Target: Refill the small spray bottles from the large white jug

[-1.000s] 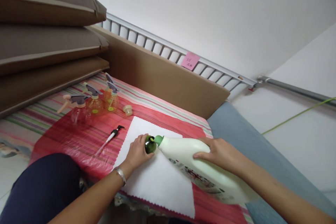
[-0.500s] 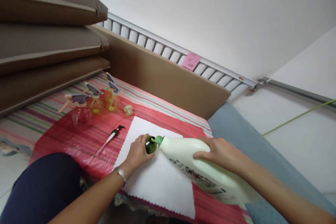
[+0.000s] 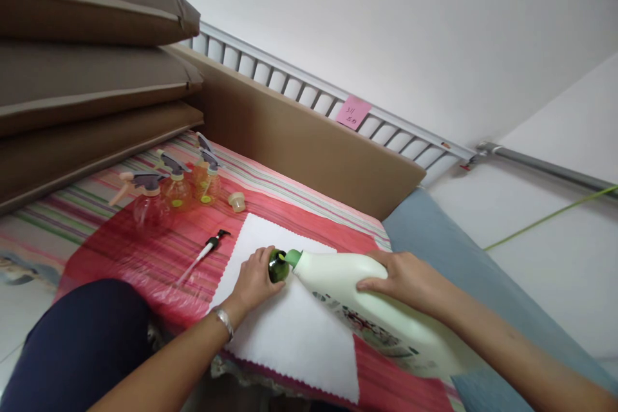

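Head view, left hand (image 3: 251,279) wrapped around a small glossy dark-green bottle (image 3: 278,270) over a white zigzag-edged cloth (image 3: 294,341), near centre, right hand (image 3: 408,281) clasping a large pale-green plastic jug (image 3: 333,272) tipped leftward, green spout (image 3: 293,258) at the bottle's mouth, black-and-white plastic pump (image 3: 212,243) lying left

The fingers (image 3: 261,257) of the left hand (image 3: 249,281) grip a small, round, glossy dark green bottle (image 3: 277,268) over a white cloth with zigzag edges (image 3: 294,335). Just right of them, the green spout (image 3: 293,258) of a large pale green plastic bottle (image 3: 376,306), held tilted by the right hand (image 3: 405,280), points at its mouth. Left of the left fingers lies a black-and-white pump head (image 3: 212,243); farther beyond them, clear tinted spray bottles (image 3: 176,194) stand near a cream stopper (image 3: 237,202).
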The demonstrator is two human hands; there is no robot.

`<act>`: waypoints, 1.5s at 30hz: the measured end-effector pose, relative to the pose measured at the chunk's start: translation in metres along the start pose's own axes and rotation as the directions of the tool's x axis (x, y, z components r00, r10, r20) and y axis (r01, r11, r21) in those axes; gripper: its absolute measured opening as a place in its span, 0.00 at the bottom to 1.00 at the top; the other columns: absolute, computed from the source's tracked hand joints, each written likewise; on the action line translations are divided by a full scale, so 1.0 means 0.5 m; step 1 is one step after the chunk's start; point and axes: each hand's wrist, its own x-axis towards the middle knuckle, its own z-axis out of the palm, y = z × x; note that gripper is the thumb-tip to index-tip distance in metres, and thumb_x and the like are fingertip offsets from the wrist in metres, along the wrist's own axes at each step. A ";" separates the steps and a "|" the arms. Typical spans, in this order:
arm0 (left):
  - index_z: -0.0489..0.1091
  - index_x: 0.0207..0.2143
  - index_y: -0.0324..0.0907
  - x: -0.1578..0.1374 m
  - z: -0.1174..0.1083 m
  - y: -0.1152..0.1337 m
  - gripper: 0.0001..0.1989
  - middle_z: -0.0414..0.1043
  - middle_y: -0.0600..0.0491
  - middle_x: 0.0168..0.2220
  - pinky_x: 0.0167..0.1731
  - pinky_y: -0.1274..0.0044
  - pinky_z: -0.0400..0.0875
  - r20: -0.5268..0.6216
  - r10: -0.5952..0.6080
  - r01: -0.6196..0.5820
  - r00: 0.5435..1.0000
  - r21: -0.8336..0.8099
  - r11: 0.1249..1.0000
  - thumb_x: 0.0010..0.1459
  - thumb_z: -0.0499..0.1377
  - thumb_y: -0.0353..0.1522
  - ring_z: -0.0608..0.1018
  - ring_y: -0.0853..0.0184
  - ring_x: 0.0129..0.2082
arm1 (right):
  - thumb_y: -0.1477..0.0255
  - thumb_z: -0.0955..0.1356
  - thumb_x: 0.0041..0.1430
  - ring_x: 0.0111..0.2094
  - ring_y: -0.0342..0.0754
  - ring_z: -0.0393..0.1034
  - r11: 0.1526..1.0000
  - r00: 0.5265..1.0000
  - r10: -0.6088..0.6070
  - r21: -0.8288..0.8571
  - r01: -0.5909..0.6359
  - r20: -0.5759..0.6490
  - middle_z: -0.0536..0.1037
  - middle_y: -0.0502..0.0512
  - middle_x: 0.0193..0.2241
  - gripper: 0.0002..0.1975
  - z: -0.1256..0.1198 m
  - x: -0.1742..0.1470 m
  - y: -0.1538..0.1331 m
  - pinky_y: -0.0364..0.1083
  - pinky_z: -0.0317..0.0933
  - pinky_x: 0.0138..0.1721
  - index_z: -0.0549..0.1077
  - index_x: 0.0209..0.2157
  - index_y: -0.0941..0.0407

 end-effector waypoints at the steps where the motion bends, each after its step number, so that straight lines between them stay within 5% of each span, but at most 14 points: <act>1: 0.54 0.56 0.47 0.000 -0.001 0.001 0.36 0.64 0.47 0.54 0.50 0.67 0.63 0.000 0.000 0.000 1.000 0.000 1.000 0.44 0.64 0.37 0.68 0.56 0.53 | 0.52 0.68 0.51 0.38 0.58 0.74 1.000 1.000 0.001 0.002 -0.001 0.003 0.81 0.54 0.36 0.20 -0.001 0.000 0.000 0.47 0.62 0.33 0.75 0.41 0.50; 45: 0.54 0.56 0.46 -0.002 -0.001 0.003 0.37 0.63 0.46 0.55 0.49 0.66 0.64 0.003 -0.013 0.013 1.000 0.002 1.000 0.44 0.64 0.37 0.68 0.55 0.53 | 0.53 0.68 0.50 0.38 0.57 0.74 1.000 1.000 -0.008 0.017 0.007 0.026 0.81 0.54 0.36 0.20 -0.012 0.000 -0.010 0.47 0.63 0.33 0.75 0.40 0.50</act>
